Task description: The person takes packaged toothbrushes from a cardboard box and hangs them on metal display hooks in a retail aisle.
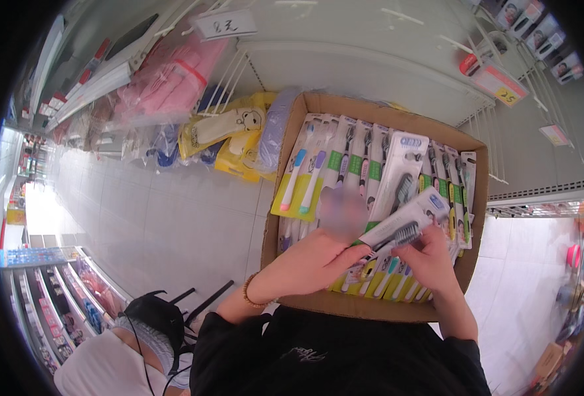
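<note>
A cardboard box (361, 313) full of packaged toothbrushes lies before me. Between my hands, tilted above the other packs, is a toothbrush in a clear blister pack (401, 222) with dark bristles. My left hand (316, 260) grips its lower left end, thumb on top. At its right side, the fingers of my right hand (428, 250) pinch the pack's edge near the brush head. Beneath lie a large toothbrush pack (405, 168), green-labelled packs (354, 158) and, at the box's left, white toothbrushes on yellow-green cards (299, 183). A blurred patch hides part of the packs by my left hand.
Behind the box stands a shelf back panel (361, 69) with wire hooks (230, 74). Pink bagged goods (173, 81) and yellow packages (227, 128) hang at the left. Another person (119, 351) is at the lower left, near a display rack (54, 307). Price tags (502, 84) hang upper right.
</note>
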`<state>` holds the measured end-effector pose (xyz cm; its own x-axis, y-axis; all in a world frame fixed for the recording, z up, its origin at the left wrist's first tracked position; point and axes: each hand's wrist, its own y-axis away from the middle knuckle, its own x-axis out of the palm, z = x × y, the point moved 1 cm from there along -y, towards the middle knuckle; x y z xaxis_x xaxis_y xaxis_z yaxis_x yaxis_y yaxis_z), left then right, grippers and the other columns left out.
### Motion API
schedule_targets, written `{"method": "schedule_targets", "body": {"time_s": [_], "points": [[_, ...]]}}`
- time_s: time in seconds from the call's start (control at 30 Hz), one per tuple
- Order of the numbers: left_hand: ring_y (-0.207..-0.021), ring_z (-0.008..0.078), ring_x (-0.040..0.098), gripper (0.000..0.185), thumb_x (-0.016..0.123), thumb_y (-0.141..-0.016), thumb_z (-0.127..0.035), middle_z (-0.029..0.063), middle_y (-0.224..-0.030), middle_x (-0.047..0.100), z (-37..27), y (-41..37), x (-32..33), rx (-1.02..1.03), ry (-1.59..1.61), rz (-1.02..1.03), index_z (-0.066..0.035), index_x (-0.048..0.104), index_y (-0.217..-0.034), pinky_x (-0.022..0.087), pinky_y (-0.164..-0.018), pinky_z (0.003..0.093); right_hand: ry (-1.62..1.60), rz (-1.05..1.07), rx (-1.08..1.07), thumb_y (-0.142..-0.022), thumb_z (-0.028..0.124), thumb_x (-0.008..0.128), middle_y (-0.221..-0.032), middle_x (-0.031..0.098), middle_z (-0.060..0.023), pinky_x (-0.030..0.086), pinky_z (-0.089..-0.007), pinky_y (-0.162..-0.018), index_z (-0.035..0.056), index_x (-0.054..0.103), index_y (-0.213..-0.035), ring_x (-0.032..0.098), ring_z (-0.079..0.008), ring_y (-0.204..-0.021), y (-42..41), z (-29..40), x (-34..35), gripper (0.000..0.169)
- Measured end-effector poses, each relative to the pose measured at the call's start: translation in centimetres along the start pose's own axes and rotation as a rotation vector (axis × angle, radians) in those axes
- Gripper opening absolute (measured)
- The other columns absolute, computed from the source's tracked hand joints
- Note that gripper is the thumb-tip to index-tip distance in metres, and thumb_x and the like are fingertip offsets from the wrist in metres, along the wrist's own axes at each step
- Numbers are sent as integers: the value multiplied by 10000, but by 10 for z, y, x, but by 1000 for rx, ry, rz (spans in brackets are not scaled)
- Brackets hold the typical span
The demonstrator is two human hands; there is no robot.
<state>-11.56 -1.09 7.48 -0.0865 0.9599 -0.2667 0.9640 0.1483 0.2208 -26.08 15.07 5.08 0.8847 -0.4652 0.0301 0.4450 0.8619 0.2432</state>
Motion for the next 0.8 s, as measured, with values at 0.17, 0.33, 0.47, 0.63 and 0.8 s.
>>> {"method": "schedule_targets", "body": {"time_s": [0.17,0.33,0.47,0.63,0.8], "points": [[-553,236,604,321,433,-971,-226,142,-791,661,24,37,-17,-74,98,-200,26,568,-1115,473,-544,319,-76,64,68,-899,29,568,-876,641,-64,475,-212,-605,20,539,-944,627,-97,-756,-10,-1,19,55],[-599,227,637,453,329,-995,-279,189,-811,669,51,75,-29,-24,667,-731,96,567,-1082,523,-570,311,-125,79,158,-906,59,573,-889,661,-79,496,-229,-609,3,544,-955,661,-126,-797,-9,-21,54,80],[-571,267,632,509,309,-989,-322,218,-753,650,68,96,-32,-32,669,-876,117,563,-1028,535,-554,339,34,218,96,-904,92,581,-882,666,-104,515,-262,-601,-26,542,-937,683,-161,-800,-13,-50,84,129],[-649,254,658,453,319,-1002,-261,220,-828,663,69,100,-30,38,681,-807,122,547,-1083,540,-601,324,127,282,142,-893,118,591,-817,662,-119,504,-286,-553,-26,536,-899,685,-184,-705,-24,-48,113,154],[-661,250,658,443,312,-1006,-254,212,-824,665,69,98,-27,70,687,-780,115,551,-1059,540,-620,323,225,296,93,-874,114,601,-747,657,-129,490,-316,-536,-33,538,-870,669,-204,-619,-32,-54,125,160]]}}
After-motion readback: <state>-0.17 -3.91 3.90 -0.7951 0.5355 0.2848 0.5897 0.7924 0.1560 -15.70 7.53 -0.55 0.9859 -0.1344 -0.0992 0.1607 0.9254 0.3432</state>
